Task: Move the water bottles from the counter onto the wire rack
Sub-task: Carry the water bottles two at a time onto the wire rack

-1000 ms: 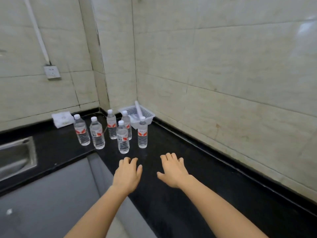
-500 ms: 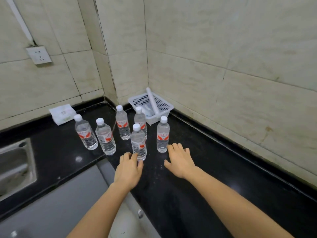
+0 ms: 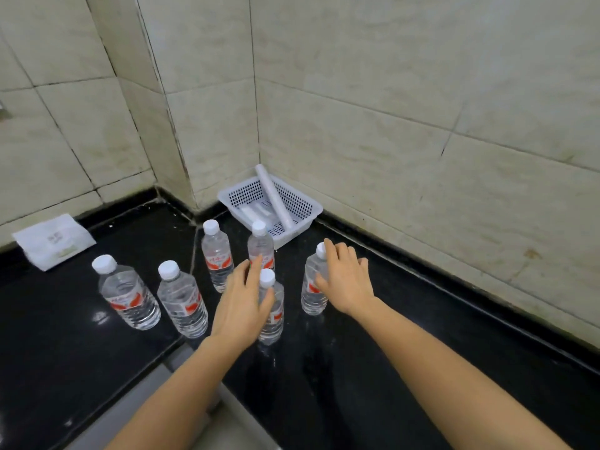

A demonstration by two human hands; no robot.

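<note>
Several clear water bottles with white caps and red labels stand upright on the black counter. My left hand is open against the left side of the nearest bottle, whose cap shows between thumb and forefinger. My right hand is open against the rightmost bottle, with the thumb on its shoulder and the fingers beside its cap. Two more bottles stand to the left, and two stand behind. No wire rack is in view.
A white perforated plastic basket sits in the tiled corner with a white tube leaning in it. A white tissue pack lies at the far left. The counter's inner edge drops to a grey surface below my left arm.
Both hands have moved forward from short of the bottles to the nearest and the rightmost bottle. The view has come closer and tilted down.
</note>
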